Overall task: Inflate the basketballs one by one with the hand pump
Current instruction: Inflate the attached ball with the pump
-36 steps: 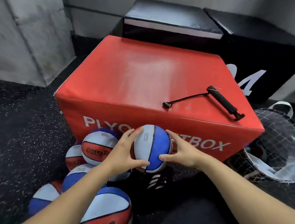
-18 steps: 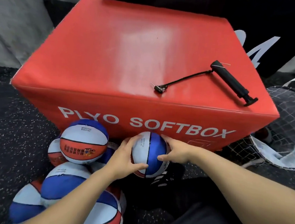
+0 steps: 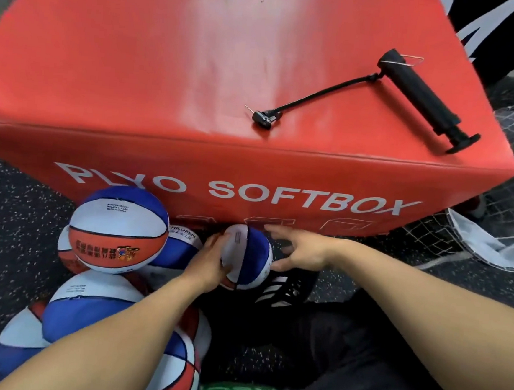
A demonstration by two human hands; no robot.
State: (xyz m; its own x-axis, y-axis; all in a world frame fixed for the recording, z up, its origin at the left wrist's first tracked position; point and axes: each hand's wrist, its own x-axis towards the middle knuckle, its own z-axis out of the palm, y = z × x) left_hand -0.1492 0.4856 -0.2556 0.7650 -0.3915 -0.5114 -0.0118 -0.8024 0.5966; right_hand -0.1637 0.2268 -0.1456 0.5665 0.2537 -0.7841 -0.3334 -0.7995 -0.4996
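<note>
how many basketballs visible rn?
6. One held between both hands; one stacked by the red box; two partly hidden behind it; two nearest, lower left. More may be hidden.

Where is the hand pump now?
The hand pump lies on top of the red soft box, near its right edge, untouched by either hand.

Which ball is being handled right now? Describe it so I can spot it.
Find the red PLYO SOFTBOX. On the floor under its front face, the held basketball sits between the left hand and right hand. It shows only white and blue, unlike the orange-banded ball beside it.
</note>
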